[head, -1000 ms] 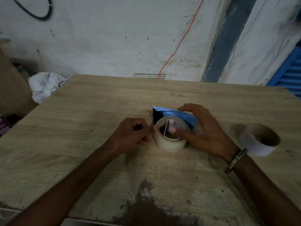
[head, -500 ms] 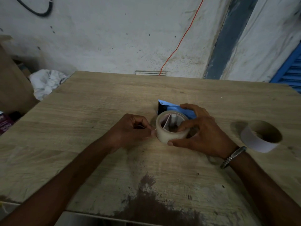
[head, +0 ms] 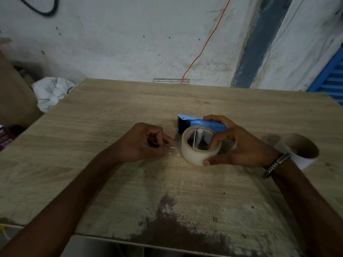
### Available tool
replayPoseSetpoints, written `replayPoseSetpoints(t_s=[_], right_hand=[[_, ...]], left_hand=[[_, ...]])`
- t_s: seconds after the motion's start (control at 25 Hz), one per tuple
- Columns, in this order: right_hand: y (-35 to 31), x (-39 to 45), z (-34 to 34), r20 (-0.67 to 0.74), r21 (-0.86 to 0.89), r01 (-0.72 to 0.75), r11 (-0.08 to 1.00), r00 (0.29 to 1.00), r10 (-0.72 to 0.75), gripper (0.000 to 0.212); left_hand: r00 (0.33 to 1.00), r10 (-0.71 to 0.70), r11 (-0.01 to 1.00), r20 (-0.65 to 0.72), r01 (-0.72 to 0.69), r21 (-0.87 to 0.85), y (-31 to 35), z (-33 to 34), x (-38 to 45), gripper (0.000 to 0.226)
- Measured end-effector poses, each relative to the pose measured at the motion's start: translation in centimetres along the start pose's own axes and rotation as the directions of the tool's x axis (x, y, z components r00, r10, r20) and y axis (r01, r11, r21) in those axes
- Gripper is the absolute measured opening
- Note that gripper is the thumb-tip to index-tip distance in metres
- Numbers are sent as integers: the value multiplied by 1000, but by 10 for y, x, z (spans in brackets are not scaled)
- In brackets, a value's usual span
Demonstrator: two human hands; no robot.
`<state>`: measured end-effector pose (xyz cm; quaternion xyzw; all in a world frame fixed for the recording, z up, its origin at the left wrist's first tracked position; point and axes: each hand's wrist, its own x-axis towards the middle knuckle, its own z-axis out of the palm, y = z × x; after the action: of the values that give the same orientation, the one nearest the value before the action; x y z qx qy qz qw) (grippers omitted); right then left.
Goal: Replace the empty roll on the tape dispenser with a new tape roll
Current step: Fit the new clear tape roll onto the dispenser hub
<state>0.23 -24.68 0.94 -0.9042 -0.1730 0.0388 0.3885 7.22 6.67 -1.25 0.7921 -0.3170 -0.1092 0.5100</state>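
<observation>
Both forearms are bare; a ridged metal bracelet (head: 276, 165) circles the right wrist.

No text, label, brand or number can be read anywhere.

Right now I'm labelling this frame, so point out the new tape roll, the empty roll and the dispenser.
new tape roll (head: 193, 157), head view, on its near outer wall
empty roll (head: 304, 149), head view, on its brown inner wall
dispenser (head: 199, 122), head view, on its blue body
</observation>
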Motion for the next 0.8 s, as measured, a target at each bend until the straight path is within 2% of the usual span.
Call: replayPoseSetpoints(t_s=[0.2,0.28,0.36,0.44,0.52,0.64,0.8], right_hand=[[-3,-3,-1,51,-41,-10,999,999,12,35],[-13,-2,6,-16,-86,-36,996,999,35,36],[-20,-1,17,-92,-220,-41,975,996,21,44],[-23,0,24,-125,-306,-37,951,992,-1,53],[-24,-1,23,-127,-317,-44,947,992,3,51],[-20,-1,21,-113,-334,-34,942,994,-4,46],[-14,-1,17,-106,-244,-42,969,994,17,52]], left_hand=[[998,49,999,-49,-48,19,-1,3,1,31],[1000,15,999,7,-14,-47,-5,2,1,24],[998,-11,998,64,15,-59,-8,0,0,16],[996,-20,997,85,26,-67,-8,-2,-1,17],[996,34,998,88,-30,-46,-6,-1,-1,28],[976,199,977,90,-205,60,-7,2,1,32],[959,238,970,155,-244,22,-15,4,3,35]])
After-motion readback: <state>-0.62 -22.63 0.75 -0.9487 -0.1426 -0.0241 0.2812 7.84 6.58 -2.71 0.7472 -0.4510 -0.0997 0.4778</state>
